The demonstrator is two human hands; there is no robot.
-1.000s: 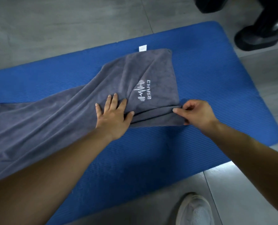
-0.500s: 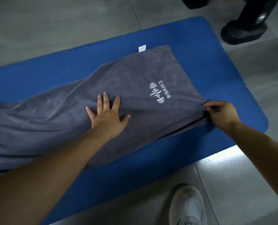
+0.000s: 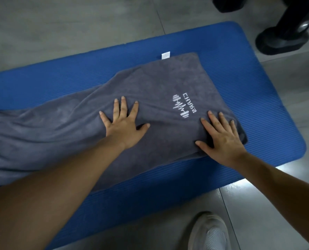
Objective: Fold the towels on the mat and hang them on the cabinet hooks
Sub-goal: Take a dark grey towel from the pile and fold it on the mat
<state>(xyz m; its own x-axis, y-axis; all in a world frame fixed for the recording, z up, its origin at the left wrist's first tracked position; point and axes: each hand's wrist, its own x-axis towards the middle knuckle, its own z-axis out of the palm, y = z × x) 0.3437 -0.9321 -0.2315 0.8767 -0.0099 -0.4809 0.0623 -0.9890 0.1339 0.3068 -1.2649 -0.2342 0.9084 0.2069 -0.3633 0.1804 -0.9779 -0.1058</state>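
The left hand and right hand, grips spread flat, pressed the towel either side of its logo, likely smoothing it.

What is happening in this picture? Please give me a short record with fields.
surface: blue mat on a grey floor
towel: grey towel lying along the mat, white logo facing up
left hand: flat on the towel's middle, fingers spread
right hand: flat on the towel near its right end
nearby: white shoe on the floor beside the mat
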